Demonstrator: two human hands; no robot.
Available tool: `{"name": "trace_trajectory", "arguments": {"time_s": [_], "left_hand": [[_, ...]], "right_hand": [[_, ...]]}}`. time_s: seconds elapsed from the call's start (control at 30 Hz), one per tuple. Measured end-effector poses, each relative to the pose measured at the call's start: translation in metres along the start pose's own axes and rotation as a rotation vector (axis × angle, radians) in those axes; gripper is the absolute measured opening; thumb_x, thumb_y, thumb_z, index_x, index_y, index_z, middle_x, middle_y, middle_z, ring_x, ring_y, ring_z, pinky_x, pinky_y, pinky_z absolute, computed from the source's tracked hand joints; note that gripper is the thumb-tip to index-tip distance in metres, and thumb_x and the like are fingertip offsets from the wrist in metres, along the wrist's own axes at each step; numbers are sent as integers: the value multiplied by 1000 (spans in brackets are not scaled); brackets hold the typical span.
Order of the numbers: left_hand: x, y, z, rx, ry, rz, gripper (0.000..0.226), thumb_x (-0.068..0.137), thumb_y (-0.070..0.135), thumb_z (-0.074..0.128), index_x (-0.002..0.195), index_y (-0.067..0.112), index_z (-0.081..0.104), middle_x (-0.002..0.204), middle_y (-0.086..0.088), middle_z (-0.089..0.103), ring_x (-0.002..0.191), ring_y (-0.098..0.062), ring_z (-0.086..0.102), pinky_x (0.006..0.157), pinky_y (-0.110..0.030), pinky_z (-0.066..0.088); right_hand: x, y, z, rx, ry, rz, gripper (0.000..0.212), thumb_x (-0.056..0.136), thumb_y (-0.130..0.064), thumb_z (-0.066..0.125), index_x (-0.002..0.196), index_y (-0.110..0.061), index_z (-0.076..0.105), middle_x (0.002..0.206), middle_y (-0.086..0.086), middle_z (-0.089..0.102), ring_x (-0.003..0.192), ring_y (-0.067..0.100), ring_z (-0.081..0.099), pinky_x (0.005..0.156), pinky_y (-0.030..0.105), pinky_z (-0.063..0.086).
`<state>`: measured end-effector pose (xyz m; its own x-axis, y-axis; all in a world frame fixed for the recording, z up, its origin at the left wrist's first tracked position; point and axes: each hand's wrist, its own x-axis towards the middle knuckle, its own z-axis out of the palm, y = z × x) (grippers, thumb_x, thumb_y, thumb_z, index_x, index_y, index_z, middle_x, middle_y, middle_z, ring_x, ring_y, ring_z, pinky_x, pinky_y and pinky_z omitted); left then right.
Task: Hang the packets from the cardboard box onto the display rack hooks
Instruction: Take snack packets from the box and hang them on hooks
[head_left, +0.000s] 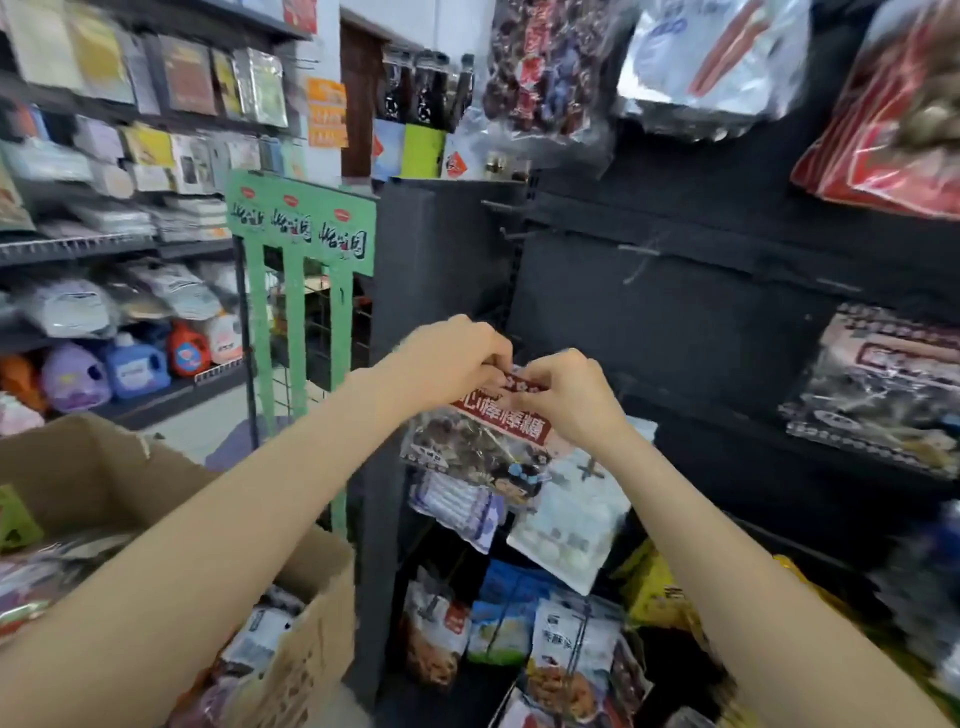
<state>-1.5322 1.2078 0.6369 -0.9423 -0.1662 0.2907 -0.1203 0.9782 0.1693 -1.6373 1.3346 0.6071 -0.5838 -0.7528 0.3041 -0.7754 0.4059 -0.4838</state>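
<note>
A clear packet (480, 441) with a red header card and dark contents hangs between both hands in front of the black display rack (675, 322). My left hand (452, 358) pinches the header's top left corner. My right hand (566, 395) pinches its top right. The hook behind the header is hidden by my fingers. Bare hooks (506, 208) stick out higher on the rack. The open cardboard box (311, 623) stands at lower left with several packets inside.
More packets hang on the rack: a white one (566, 525) just below the held packet, others at the bottom, right and top. A green wire stand (301, 270) stands left of the rack. Shelves with goods and detergent bottles line the left wall.
</note>
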Motion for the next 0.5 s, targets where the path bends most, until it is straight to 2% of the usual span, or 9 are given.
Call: {"name": "trace_trajectory", "arguments": {"time_s": [0.07, 0.17, 0.23, 0.27, 0.37, 0.5], "left_hand": [[18, 33, 5, -33, 34, 65, 13, 93, 23, 55, 100, 23, 66, 97, 4, 68, 89, -16, 59, 74, -30, 45], [44, 82, 12, -60, 88, 148, 11, 92, 26, 56, 97, 23, 66, 97, 6, 69, 92, -19, 62, 82, -37, 47], [61, 114, 17, -82, 138, 178, 10, 92, 31, 57, 95, 27, 66, 93, 9, 69, 91, -17, 63, 84, -38, 47], [69, 130, 19, -93, 171, 191, 10, 92, 34, 57, 94, 29, 66, 90, 11, 69, 91, -16, 63, 85, -37, 46], [88, 180, 29, -112, 312, 234, 10, 91, 38, 55, 91, 36, 65, 84, 16, 64, 95, -11, 57, 86, -35, 32], [105, 240, 44, -164, 443, 225, 13, 91, 41, 55, 95, 39, 67, 80, 15, 56, 99, -10, 45, 88, -34, 18]], "right_hand": [[-15, 23, -32, -43, 70, 16, 38, 76, -32, 77, 52, -17, 51, 51, 0, 42, 52, 17, 36, 52, 33, 30], [-39, 56, -79, -30, 163, 28, 25, 79, -30, 74, 63, -14, 63, 62, 3, 62, 64, 20, 58, 60, 37, 46], [-57, 76, -111, 15, 217, 38, 16, 80, -28, 73, 68, -19, 68, 68, -1, 68, 70, 12, 63, 64, 29, 48], [-66, 86, -126, 31, 250, 50, 13, 80, -27, 73, 69, -21, 69, 68, -4, 68, 68, 7, 63, 62, 23, 46], [-94, 115, -161, 72, 372, 99, 8, 82, -23, 72, 76, -18, 72, 68, -12, 65, 65, -1, 59, 59, 15, 44], [-125, 148, -191, 131, 529, 145, 6, 83, -19, 70, 79, -16, 73, 69, -11, 65, 71, 6, 62, 67, 24, 48]]}}
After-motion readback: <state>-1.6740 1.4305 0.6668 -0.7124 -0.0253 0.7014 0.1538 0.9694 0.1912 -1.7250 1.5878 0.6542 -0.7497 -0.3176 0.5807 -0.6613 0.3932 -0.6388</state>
